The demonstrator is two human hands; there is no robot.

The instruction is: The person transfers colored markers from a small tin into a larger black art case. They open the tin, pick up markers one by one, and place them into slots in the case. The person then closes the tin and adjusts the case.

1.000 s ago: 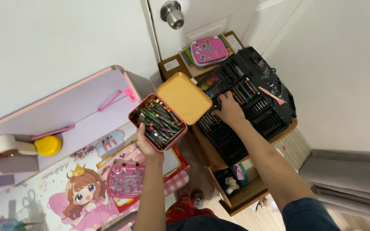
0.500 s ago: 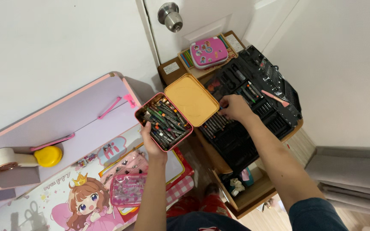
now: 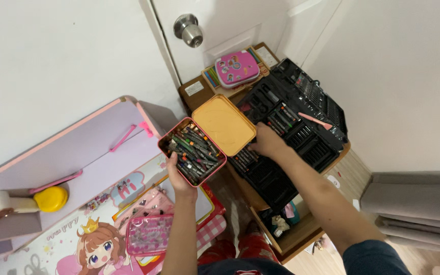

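While the left hand (image 3: 178,175) grips a pink tin (image 3: 192,152) from underneath, holding it up in the air above the edge of a children's desk (image 3: 77,168), the tin's hinged orange lid (image 3: 224,124) stands open and its tray is packed with worn crayons (image 3: 194,150). The right hand (image 3: 267,142) rests on a black art case (image 3: 291,132) lying open on a low wooden shelf unit (image 3: 276,224); its fingers are down among the case's rows of crayons, but whether they pinch one I cannot tell. Judging by this, the tin is already nearly full, while many sticks remain in the case's slots, so plenty is left there. Behind the case, against the white door with its metal knob (image 3: 188,30), lies a pink rounded pencil case (image 3: 237,68) with stickers on top of a flat box. On the desk sit a clear pink pouch (image 3: 146,234), a cartoon princess mat and a yellow tape holder (image 3: 49,198).
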